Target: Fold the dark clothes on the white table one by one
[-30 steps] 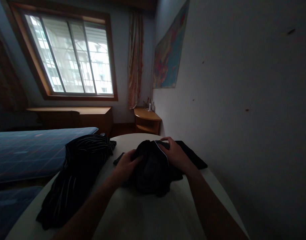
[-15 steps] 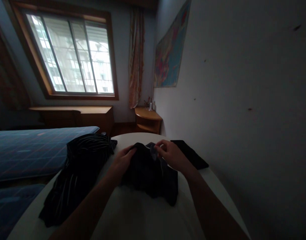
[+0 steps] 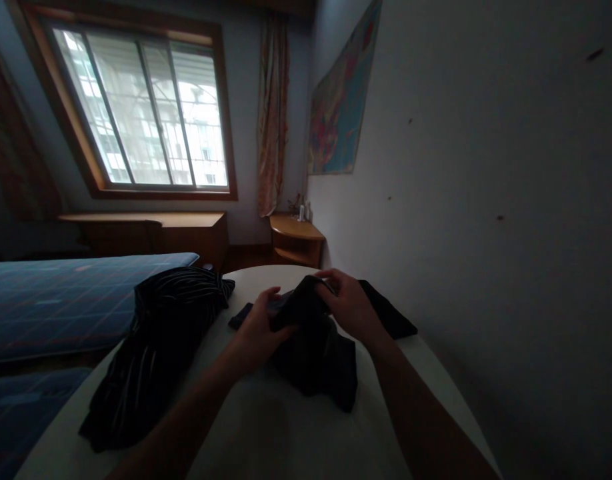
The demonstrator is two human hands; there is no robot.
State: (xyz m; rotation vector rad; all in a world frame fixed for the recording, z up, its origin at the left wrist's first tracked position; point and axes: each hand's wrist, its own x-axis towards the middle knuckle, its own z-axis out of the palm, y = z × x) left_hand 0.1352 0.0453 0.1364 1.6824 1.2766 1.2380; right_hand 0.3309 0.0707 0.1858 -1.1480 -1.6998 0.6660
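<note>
A dark, crumpled garment lies partly bunched on the round pale table, its upper edge lifted between my hands. My left hand is at its left side, thumb in front and fingers behind, closed loosely round the cloth. At the top right, my right hand grips the raised edge between thumb and fingers. The garment's exact kind is hard to make out in the dim light. Right behind my right hand lies a flat, folded black cloth.
A heap of black clothing with white stripes covers the table's left side. Beyond it is a blue checked mattress. The white wall runs close on the right. A wooden corner cabinet stands past the table.
Both hands have shifted their hold along the garment's edge. The cloth's upper part is now raised into a peak, and a dark end shows at the left behind my left hand.
</note>
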